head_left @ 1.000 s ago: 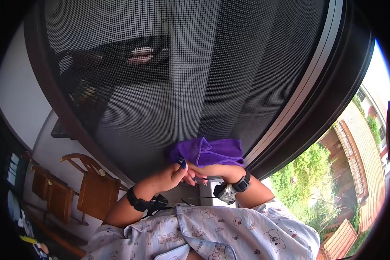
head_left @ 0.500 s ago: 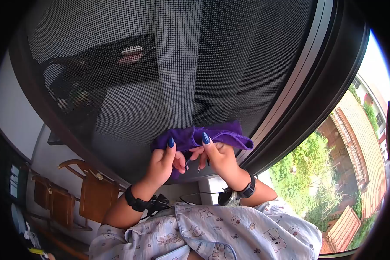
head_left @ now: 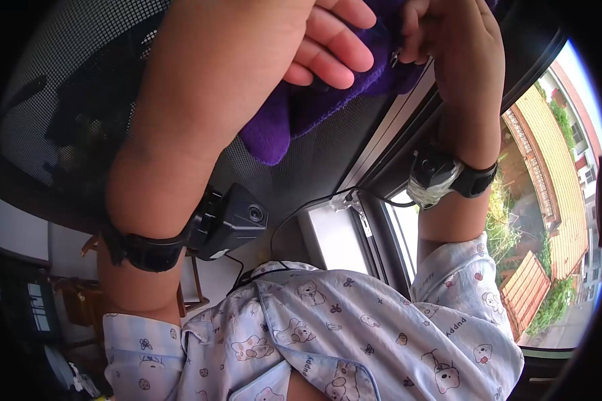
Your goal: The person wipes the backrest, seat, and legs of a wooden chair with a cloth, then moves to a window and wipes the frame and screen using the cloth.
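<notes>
At the top of the head view, a purple cloth [head_left: 267, 137] hangs against the dark mesh screen [head_left: 334, 150], one corner drooping below my hands. My left hand [head_left: 334, 47] is closed at the cloth's left part, its fingers curled and its thumb out of the frame. On the cloth's right part, near the screen's edge, my right hand [head_left: 465, 50] has its fingers bent against the fabric. The frame's upper edge cuts off the top of the cloth and part of both hands.
A small black camera [head_left: 237, 217] is strapped to my left wrist, and a taped device [head_left: 435, 180] to my right. A cable runs between them. The window frame [head_left: 398, 123] stands at the right, with rooftops and greenery outside. Brown chairs [head_left: 87, 304] stand lower left.
Both hands have risen with the purple cloth from the lower part of the screen to the top of the view. My arms are now stretched upward and the hands sit farther apart.
</notes>
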The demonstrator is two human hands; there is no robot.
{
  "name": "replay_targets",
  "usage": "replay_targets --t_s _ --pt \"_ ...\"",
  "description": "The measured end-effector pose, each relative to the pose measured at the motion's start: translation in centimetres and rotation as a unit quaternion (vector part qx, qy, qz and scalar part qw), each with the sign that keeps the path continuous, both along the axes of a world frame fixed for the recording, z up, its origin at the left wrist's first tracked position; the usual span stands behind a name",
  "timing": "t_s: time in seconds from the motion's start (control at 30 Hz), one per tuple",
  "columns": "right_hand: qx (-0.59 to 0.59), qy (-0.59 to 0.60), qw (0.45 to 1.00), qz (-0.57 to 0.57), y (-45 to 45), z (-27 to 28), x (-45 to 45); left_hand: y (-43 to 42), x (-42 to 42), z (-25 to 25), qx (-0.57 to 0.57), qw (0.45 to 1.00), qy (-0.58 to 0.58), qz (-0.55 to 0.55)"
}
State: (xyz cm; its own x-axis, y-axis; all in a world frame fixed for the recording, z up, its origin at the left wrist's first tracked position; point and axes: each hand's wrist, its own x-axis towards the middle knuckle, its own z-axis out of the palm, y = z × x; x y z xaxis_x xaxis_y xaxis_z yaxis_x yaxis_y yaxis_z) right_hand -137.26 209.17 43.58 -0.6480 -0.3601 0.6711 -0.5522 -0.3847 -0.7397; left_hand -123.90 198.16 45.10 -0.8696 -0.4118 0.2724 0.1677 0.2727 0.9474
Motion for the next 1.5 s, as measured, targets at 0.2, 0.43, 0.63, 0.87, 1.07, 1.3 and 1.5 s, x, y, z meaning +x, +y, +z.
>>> replay_targets --t_s 0.2,0.43,0.63,0.87,1.07,1.3,1.5 --pt "0.052 -0.028 0.996 0.073 0.9 -5.7 -0.8 0.2 -1.8 -4.4 -0.059 0.994 -0.026 -0.091" --pt "0.113 -0.058 0.991 0.036 2.3 -18.8 -1.5 1.5 -4.4 -17.1 -0.029 0.989 -0.029 -0.140" --pt "0.305 -0.010 0.951 0.044 4.9 -32.8 -2.0 -0.1 -4.3 -27.7 -0.117 0.937 -0.227 -0.237" --pt "0.355 0.039 0.927 0.114 4.3 -40.8 -0.9 -2.8 -1.1 -32.7 -0.101 0.876 -0.383 -0.274" --pt "0.434 0.010 0.867 0.243 1.1 -42.1 1.9 -7.5 6.9 -41.4 0.023 0.943 -0.272 -0.189" --pt "0.500 0.119 0.747 0.422 -6.5 -39.1 6.7 -10.6 16.3 -42.8 0.092 0.981 -0.164 0.048" --pt "0.466 0.134 0.717 0.500 -10.5 -39.3 10.3 -9.5 20.9 -38.8 0.009 0.955 -0.173 0.240"
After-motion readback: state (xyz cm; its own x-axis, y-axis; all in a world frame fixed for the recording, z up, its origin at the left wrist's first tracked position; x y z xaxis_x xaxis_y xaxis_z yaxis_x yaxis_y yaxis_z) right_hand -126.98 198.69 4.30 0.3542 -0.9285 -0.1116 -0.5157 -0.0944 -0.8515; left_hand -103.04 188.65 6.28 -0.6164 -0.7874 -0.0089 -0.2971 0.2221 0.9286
